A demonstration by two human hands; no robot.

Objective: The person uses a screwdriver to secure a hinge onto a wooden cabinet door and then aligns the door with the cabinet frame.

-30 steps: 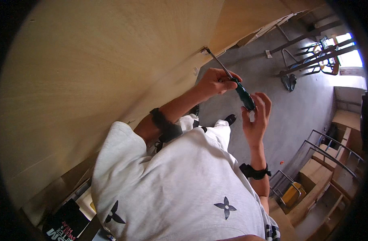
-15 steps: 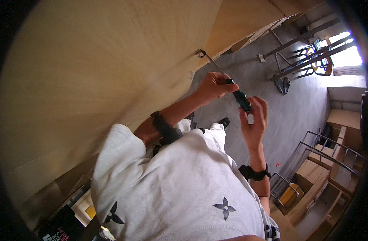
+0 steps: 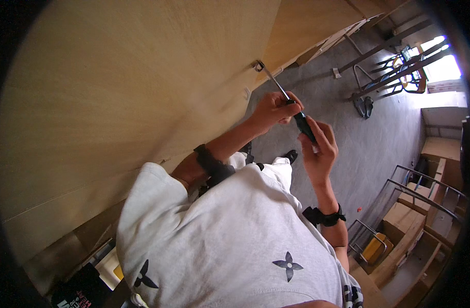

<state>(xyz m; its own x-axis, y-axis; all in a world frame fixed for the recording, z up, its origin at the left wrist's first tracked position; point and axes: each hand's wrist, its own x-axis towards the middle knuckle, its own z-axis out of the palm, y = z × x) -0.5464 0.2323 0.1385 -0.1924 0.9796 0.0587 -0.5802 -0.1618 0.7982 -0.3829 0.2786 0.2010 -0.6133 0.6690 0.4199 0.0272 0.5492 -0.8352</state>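
Observation:
A screwdriver with a dark green handle and a long metal shaft slants up and left across my view. Its tip meets a small metal fitting on the large wooden panel, though the exact contact is too small to tell. My left hand pinches the screwdriver where shaft and handle join. Around the handle's rear part, the fingers of my right hand are closed, hiding its end.
The pale wooden panel fills the left side. Across the grey floor lie dark sandals. Metal bed frames, chairs and wooden boxes stand to the right. A yellow-seated chair is at lower right.
My right hand has shifted slightly up and left, its fingers closing further along the screwdriver handle. My left hand keeps its pinch, and the tip stays at the fitting.

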